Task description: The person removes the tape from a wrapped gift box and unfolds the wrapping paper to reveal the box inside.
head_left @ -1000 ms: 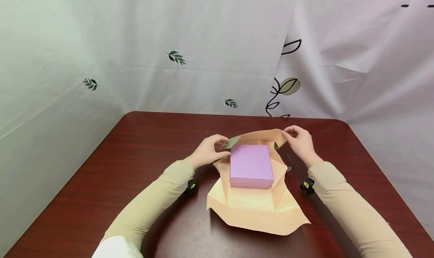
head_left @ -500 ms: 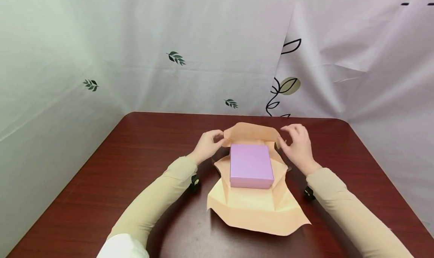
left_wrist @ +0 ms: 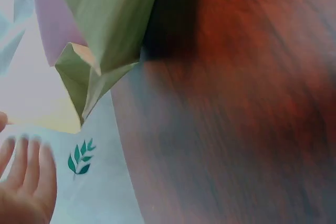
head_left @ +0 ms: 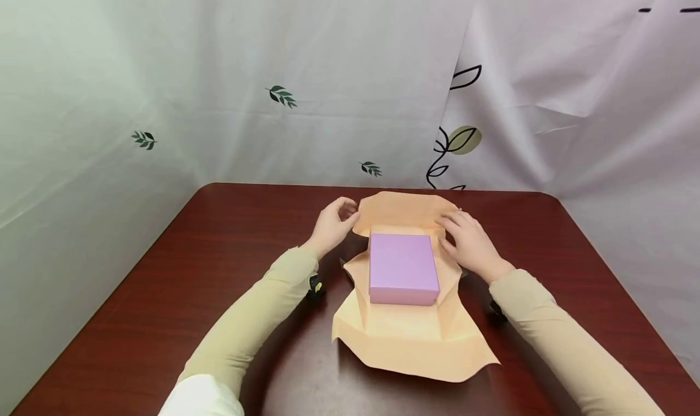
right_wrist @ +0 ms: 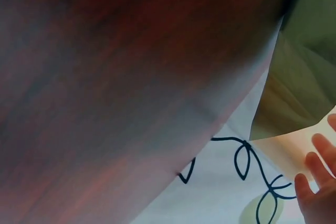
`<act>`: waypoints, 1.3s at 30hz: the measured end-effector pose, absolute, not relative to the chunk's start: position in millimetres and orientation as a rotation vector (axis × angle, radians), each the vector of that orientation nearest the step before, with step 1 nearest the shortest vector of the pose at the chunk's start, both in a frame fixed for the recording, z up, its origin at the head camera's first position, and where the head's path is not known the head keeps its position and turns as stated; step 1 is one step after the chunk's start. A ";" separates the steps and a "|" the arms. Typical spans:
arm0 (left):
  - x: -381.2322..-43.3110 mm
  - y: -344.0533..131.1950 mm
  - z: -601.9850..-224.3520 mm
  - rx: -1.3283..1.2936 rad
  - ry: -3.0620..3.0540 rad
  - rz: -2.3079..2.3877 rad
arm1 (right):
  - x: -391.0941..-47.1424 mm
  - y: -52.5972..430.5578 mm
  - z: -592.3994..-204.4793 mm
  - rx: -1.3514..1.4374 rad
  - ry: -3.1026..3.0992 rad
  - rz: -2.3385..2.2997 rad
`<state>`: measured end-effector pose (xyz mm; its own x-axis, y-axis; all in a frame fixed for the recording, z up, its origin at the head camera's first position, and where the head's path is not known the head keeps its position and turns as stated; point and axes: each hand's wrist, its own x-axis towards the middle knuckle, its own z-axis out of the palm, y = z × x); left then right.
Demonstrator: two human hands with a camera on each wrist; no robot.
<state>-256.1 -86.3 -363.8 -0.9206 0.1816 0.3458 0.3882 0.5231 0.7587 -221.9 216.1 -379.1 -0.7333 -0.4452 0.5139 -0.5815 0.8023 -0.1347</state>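
A flat purple box (head_left: 403,263) lies on a creased sheet of tan wrapping paper (head_left: 404,349), whose far flap stands raised behind the box. My left hand (head_left: 332,225) is at the flap's left edge, thumb close to the paper and fingers loosely bent. My right hand (head_left: 469,245) lies over the flap's right side, beside the box's far right corner, fingers extended. In the left wrist view the paper's green underside (left_wrist: 110,14) hangs in front of the box, and the fingers (left_wrist: 32,166) are spread below it. Extended fingers (right_wrist: 317,169) also show in the right wrist view.
The dark red wooden table (head_left: 219,252) reaches back to a pale cloth curtain (head_left: 339,70) with leaf prints, which also hangs along both sides. Each wrist carries a small black camera (head_left: 315,284).
The far flap has unfolded upward and back from the box. My left hand has shifted slightly away and let go of the paper edge; my right hand has moved inward and down onto the flap.
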 end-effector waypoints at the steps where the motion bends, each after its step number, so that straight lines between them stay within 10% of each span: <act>1: -253.4 -86.1 -364.0 -0.534 -2.519 -1.283 | -222.9 216.2 -379.9 0.763 -2.552 0.394; 11: -222.0 -68.6 -352.7 -1.236 -2.301 -0.526 | -231.2 215.8 -384.9 0.735 -2.734 0.352; 39: -244.6 -87.7 -376.4 -0.919 -3.280 -0.002 | -234.3 223.9 -385.6 0.453 -3.305 0.355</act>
<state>-244.6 -87.7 -376.4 -0.8222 0.5108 -0.2512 0.5105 0.8569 0.0715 -234.3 223.9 -385.6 -0.9413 -0.2856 -0.1802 -0.2409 0.9418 -0.2345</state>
